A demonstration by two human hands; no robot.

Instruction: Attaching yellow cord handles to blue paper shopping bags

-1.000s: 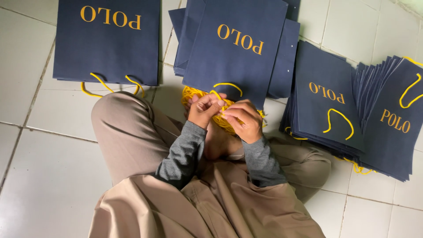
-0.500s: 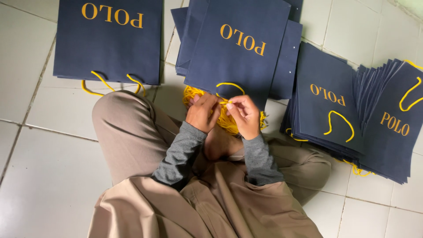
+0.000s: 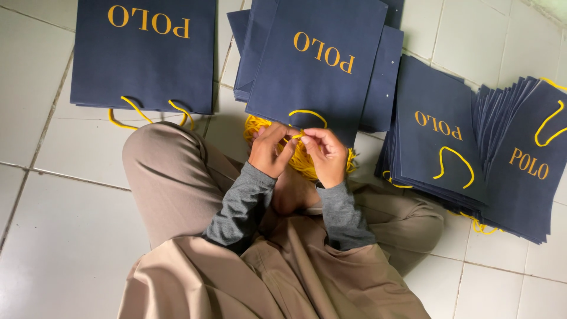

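Note:
I sit cross-legged on a white tiled floor. My left hand [image 3: 270,150] and my right hand [image 3: 326,155] meet over a heap of yellow cords [image 3: 299,158], and both pinch the same yellow cord end between thumb and fingers. That cord loops out of the near edge of a flat navy paper bag [image 3: 319,65] with gold lettering, which lies right in front of my hands on a small pile of similar bags. Grey sleeves cover my forearms.
One finished navy bag with a yellow handle [image 3: 144,56] lies at the far left. A thick fanned stack of navy bags with yellow handles [image 3: 472,147] spreads at the right. My tan-trousered knees [image 3: 165,171] fill the foreground.
My hands stay together over the yellow cords, with only small finger movements on the cord end. The view has shifted slightly.

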